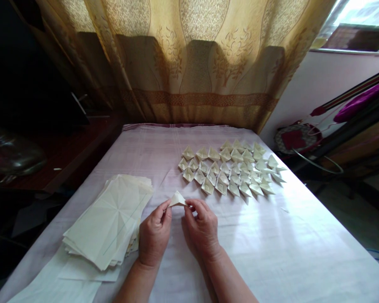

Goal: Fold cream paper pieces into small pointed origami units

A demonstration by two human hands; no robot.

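Note:
My left hand (154,233) and my right hand (200,229) meet over the near middle of the table, and both pinch one small folded cream paper piece (177,199) between thumb and fingers. The piece is a pointed, triangular fold held just above the white cloth (271,235). To the left of my left hand lies a stack of creased cream paper sheets (109,221). Beyond my hands, at the table's far right, several finished folded paper pieces (230,168) lie in rows.
A patterned yellow curtain (192,63) hangs behind the table. A dark wooden surface (72,147) with a glassy object (9,155) stands at the left. At the right are a round basket (298,139), wire loops and purple fabric (363,99).

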